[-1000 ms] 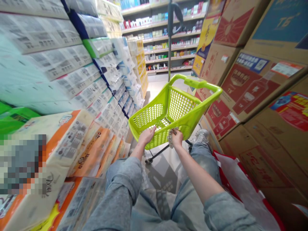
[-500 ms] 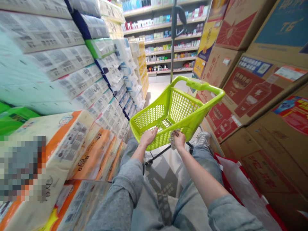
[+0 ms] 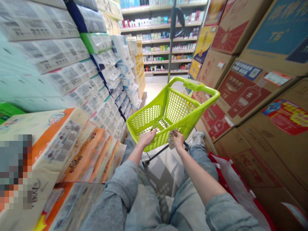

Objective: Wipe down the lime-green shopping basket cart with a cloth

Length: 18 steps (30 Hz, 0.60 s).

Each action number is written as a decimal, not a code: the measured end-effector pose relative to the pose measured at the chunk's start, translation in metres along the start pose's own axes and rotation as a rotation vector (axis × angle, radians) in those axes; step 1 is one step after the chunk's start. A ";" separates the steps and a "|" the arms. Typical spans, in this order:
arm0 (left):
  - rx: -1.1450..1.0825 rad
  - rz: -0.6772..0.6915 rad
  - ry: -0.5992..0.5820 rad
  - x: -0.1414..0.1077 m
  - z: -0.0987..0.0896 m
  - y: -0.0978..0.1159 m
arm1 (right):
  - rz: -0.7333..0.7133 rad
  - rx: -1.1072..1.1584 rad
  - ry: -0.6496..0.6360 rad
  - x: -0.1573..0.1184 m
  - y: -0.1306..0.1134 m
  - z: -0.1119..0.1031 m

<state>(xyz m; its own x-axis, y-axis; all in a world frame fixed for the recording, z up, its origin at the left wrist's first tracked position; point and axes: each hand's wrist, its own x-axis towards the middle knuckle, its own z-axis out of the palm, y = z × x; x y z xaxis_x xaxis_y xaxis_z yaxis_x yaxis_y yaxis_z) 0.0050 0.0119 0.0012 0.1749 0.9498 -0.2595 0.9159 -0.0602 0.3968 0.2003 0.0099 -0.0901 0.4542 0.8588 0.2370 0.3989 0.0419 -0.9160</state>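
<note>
Cart (image 3: 189,120): left fingers (image 3: 153,132) grip rim | right fingers (image 3: 175,132) clutch cloth (image 3: 170,140) | carton (image 3: 269,43) label reads "T6"

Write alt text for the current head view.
A person's right hand holds a crumpled cloth at the near side of a green shopping cart; the left hand is at that side too. Wrapped packs are stacked left, cardboard boxes right.

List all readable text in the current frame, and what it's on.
"T6": blue-printed carton, upper right.
Red-printed carton below it: Chinese print and a QR code, too blurred to quote.
White packs at left: handwritten numbers, not reliably legible.
Orange-striped packs: lettering skewed, unreadable.
Shelf products: too small.
Green cart: nothing legible.
</note>
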 end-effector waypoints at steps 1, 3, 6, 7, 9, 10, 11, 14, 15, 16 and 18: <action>-0.008 0.006 -0.005 -0.001 0.002 0.000 | -0.001 -0.002 0.002 -0.001 0.000 0.000; -0.020 0.020 -0.014 -0.003 0.005 0.001 | -0.012 0.002 0.006 -0.004 0.001 -0.001; -0.024 0.047 -0.025 -0.011 0.008 0.005 | -0.014 0.003 0.014 -0.007 0.002 -0.005; -0.022 0.057 -0.028 -0.014 0.009 0.007 | -0.003 0.005 0.013 -0.007 0.002 -0.007; -0.024 0.085 -0.031 -0.019 0.010 0.011 | 0.023 0.016 0.005 -0.008 0.001 -0.011; -0.024 0.100 -0.033 -0.022 0.010 0.012 | 0.033 0.025 0.000 -0.007 0.001 -0.012; -0.022 0.111 -0.033 -0.024 0.010 0.013 | 0.039 0.033 -0.004 -0.007 0.001 -0.014; -0.015 0.132 -0.021 -0.029 0.013 0.017 | 0.039 0.048 -0.006 -0.005 0.002 -0.016; -0.017 0.135 -0.017 -0.029 0.015 0.018 | 0.037 0.052 -0.007 -0.005 0.003 -0.017; -0.024 0.137 -0.011 -0.030 0.017 0.019 | 0.036 0.057 -0.006 -0.004 0.004 -0.018; -0.036 0.132 0.005 -0.030 0.022 0.024 | 0.038 0.067 0.000 -0.002 0.003 -0.019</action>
<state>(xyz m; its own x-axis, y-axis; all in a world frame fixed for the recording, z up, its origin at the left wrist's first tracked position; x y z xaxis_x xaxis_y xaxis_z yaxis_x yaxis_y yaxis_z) 0.0298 -0.0251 -0.0010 0.2910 0.9359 -0.1985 0.8716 -0.1738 0.4583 0.2159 -0.0012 -0.0875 0.4675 0.8606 0.2018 0.3272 0.0436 -0.9440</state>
